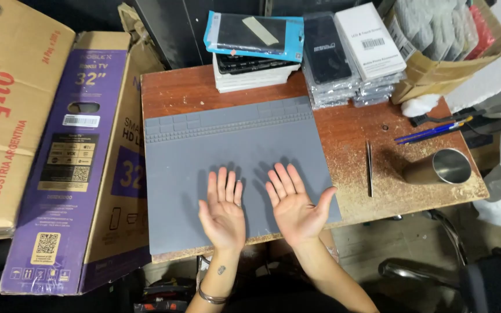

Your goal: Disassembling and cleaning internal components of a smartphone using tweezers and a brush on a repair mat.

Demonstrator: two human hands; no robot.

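My left hand and my right hand are held palm up, side by side, over the near part of a grey work mat. Fingers are spread and both palms hold nothing. The mat lies on a small worn wooden table and has small moulded compartments along its far edge. A bracelet sits on my left wrist.
Tweezers, a steel cup on its side and blue pens lie right of the mat. Stacked flat boxes, packaged parts and a cardboard box fill the far edge. A tall purple carton stands left.
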